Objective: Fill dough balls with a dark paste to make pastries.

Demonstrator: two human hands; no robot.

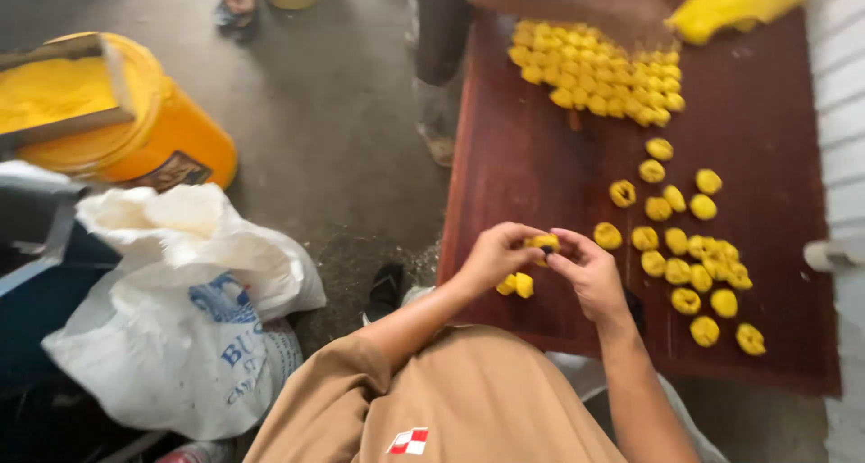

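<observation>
Both my hands meet over the near left part of a dark red wooden table (523, 166). My left hand (494, 256) and my right hand (587, 272) pinch one small yellow dough piece (542, 242) between their fingertips. Two more yellow pieces (515, 285) show under my left hand; whether it holds them I cannot tell. Several shaped yellow pieces (689, 260) lie scattered to the right of my hands. A tight block of several small yellow pieces (599, 71) sits at the far side of the table.
A lump of yellow dough (734, 4) lies at the table's far right corner. On the grey floor to the left stand an orange bucket (149, 125) of yellow material and a white plastic bag (194, 310). Another person's legs (441, 40) stand by the table's far left edge.
</observation>
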